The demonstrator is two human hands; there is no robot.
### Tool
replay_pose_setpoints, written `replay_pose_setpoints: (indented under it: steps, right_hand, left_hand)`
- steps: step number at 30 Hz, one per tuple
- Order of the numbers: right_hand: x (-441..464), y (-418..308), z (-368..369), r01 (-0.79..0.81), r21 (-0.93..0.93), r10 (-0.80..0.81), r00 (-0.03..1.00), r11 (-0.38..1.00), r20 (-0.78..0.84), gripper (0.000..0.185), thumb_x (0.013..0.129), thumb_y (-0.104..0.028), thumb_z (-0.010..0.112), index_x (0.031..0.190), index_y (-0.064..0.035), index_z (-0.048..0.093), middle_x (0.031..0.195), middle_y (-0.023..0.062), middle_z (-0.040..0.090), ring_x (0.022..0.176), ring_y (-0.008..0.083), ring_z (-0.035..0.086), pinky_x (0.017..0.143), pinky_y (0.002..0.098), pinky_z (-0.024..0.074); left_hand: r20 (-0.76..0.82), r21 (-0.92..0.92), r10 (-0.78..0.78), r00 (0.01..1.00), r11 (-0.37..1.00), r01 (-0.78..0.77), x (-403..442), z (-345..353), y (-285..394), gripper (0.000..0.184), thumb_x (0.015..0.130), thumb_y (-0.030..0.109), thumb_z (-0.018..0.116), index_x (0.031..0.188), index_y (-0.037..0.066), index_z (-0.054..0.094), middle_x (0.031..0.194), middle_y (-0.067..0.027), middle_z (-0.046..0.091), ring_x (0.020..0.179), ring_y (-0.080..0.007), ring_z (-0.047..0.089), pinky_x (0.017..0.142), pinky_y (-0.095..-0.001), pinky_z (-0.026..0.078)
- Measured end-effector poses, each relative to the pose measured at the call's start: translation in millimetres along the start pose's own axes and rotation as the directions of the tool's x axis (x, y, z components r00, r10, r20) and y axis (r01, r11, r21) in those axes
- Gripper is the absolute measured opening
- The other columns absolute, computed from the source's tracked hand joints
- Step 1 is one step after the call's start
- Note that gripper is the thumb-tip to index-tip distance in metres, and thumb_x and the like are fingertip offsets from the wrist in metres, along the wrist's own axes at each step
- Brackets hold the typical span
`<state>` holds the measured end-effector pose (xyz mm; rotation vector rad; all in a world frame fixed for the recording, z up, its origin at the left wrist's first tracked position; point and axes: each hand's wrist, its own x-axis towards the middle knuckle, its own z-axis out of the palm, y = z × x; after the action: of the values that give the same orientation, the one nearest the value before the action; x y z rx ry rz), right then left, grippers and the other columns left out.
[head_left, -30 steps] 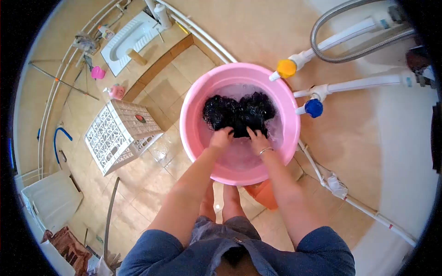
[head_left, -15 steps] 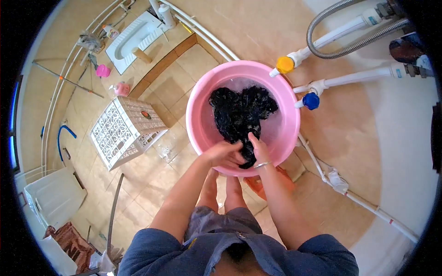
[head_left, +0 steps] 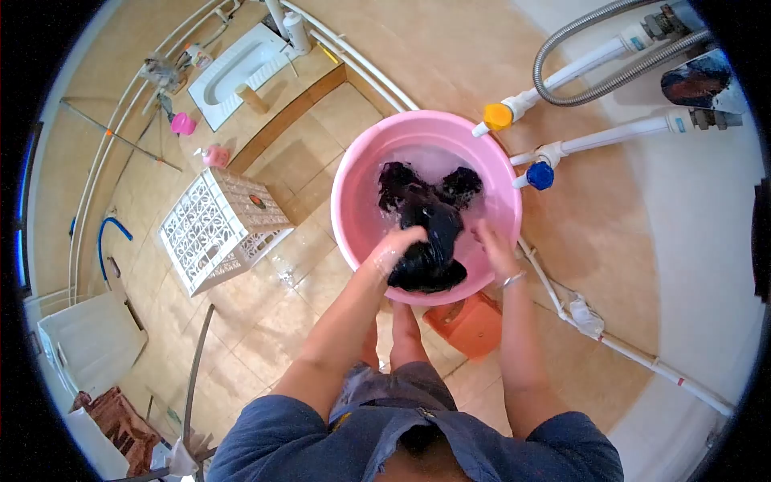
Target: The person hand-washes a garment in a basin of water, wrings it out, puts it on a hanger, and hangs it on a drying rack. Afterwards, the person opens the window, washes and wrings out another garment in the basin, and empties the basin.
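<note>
A wet black garment point(head_left: 431, 221) lies bunched in soapy water inside a pink plastic basin point(head_left: 347, 201). Its lower part spreads against the basin's near wall. My left hand point(head_left: 399, 247) is at the garment's left side, closed on the cloth, with some fingers hidden. To the right of the garment, my right hand point(head_left: 495, 251) hovers over the water inside the basin, apart from the cloth. Its fingers are slightly bent and apart, a little blurred, and hold nothing. A bracelet point(head_left: 511, 279) circles the right wrist.
Pipes with a yellow tap point(head_left: 498, 117) and a blue tap point(head_left: 540, 175) reach the basin's right rim. An orange plastic stool-like object point(head_left: 470, 328) sits below the basin. At left are a white crate point(head_left: 210, 233), a pink pump bottle point(head_left: 215, 156) and a squat toilet point(head_left: 233, 76).
My right hand has left the cloth and moved right. My left hand has risen slightly, and the garment's near part has spread wider. More of the orange object shows.
</note>
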<state>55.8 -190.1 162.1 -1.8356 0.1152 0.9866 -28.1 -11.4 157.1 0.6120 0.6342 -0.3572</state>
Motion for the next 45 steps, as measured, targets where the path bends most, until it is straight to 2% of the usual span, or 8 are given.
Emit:
replay_pose_setpoints:
  steps: [7, 11, 16, 21, 33, 37, 41, 45]
  right_hand:
    - [77.4, -16.1, 31.6, 0.038, 0.166, -0.077, 0.969, 0.985, 0.236, 0.039, 0.074, -0.024, 0.061, 0.103, 0.0001, 0.051, 0.082, 0.0053, 0.057, 0.071, 0.0155, 0.055, 0.063, 0.0266, 0.0442]
    - [46.6, -33.1, 37.5, 0.0, 0.417, -0.072, 0.985, 0.909, 0.157, 0.033, 0.073, -0.019, 0.06, 0.1, -0.0002, 0.054, 0.079, 0.0048, 0.058, 0.071, 0.0131, 0.054, 0.065, 0.0257, 0.0431]
    - [-27.4, -36.0, 109.6, 0.546, -0.113, -0.521, 0.832, 0.83, 0.19, 0.019, 0.072, -0.022, 0.062, 0.077, -0.0033, 0.059, 0.069, 0.0143, 0.058, 0.063, 0.0201, 0.057, 0.061, 0.0288, 0.0442]
    - [-5.4, -25.2, 116.8, 0.716, -0.326, -0.752, 0.658, 0.617, 0.021, 0.018, 0.072, -0.025, 0.06, 0.064, -0.0095, 0.057, 0.054, 0.0123, 0.052, 0.048, 0.0285, 0.053, 0.044, 0.0362, 0.0415]
    - [146.4, 53.0, 24.3, -0.158, -0.728, -0.226, 0.888, 0.667, -0.401, 0.052, 0.074, -0.028, 0.054, 0.12, -0.0179, 0.032, 0.097, 0.0213, 0.053, 0.086, 0.0419, 0.05, 0.082, 0.043, 0.0372]
    - [156.5, 96.7, 25.4, 0.343, -0.925, -0.232, 0.925, 0.164, 0.302, 0.045, 0.077, -0.028, 0.049, 0.119, -0.0204, 0.034, 0.094, 0.0206, 0.055, 0.088, 0.0347, 0.053, 0.075, 0.0466, 0.0411]
    - [143.5, 62.6, 43.6, -0.26, -0.863, -0.086, 0.941, 0.433, -0.326, 0.037, 0.077, -0.02, 0.051, 0.11, -0.0047, 0.045, 0.095, 0.0209, 0.055, 0.089, 0.0365, 0.052, 0.075, 0.042, 0.0415]
    - [92.0, 55.7, 72.4, 0.213, -0.133, -0.227, 0.969, 0.968, -0.101, 0.045, 0.073, -0.034, 0.056, 0.099, 0.0021, 0.052, 0.092, 0.023, 0.056, 0.086, 0.0334, 0.054, 0.076, 0.037, 0.0403]
  left_hand:
    - [0.376, 0.915, -0.29, 0.88, -0.029, -0.401, 5.0, 29.0, -7.6, 0.041, 0.068, 0.027, 0.058, 0.092, -0.006, 0.052, 0.078, -0.0162, 0.058, 0.074, -0.0213, 0.055, 0.07, -0.0333, 0.042]
    - [0.084, 0.188, -0.16, 0.984, 0.972, 0.142, 30.6, -58.9, -40.3, 0.046, 0.079, 0.047, 0.045, 0.097, 0.005, 0.053, 0.096, -0.0141, 0.055, 0.089, -0.0241, 0.05, 0.076, -0.0355, 0.039]
    - [-0.01, -0.478, -0.068, 0.998, 0.877, 0.055, 53.1, -54.6, -15.0, 0.056, 0.078, 0.057, 0.037, 0.099, 0.007, 0.053, 0.082, -0.0113, 0.057, 0.071, -0.0256, 0.053, 0.064, -0.0351, 0.044]
    - [-0.332, 0.14, 0.251, 0.909, 0.966, -0.215, 56.0, -35.4, -16.6, 0.021, 0.08, 0.02, 0.05, 0.085, 0.0, 0.056, 0.07, -0.0067, 0.056, 0.065, -0.0157, 0.054, 0.06, -0.0283, 0.043]
    - [-0.315, 0.884, 0.582, 0.75, 0.468, 0.007, 110.3, -92.8, -51.0, 0.039, 0.079, 0.02, 0.052, 0.111, 0.001, 0.04, 0.077, -0.0093, 0.054, 0.066, -0.0177, 0.054, 0.059, -0.0272, 0.045]
    - [-0.426, 0.597, 0.028, 0.904, 0.76, 0.258, 75.5, -53.8, -48.9, 0.036, 0.079, 0.025, 0.051, 0.105, 0.005, 0.035, 0.063, -0.0087, 0.05, 0.037, -0.0183, 0.049, 0.031, -0.0292, 0.04]
    - [-0.472, 0.315, -0.234, 0.85, 0.856, 0.41, 65.4, -50.7, -55.6, 0.067, 0.077, 0.05, 0.044, 0.124, 0.01, 0.018, 0.094, -0.0244, 0.047, 0.077, -0.0344, 0.053, 0.062, -0.0461, 0.044]
    - [-0.062, -0.474, -0.268, 0.962, 0.856, 0.208, 95.4, -67.2, -59.4, 0.082, 0.07, 0.07, 0.03, 0.125, 0.01, 0.03, 0.123, -0.0193, 0.035, 0.112, -0.0334, 0.034, 0.09, -0.0522, 0.028]
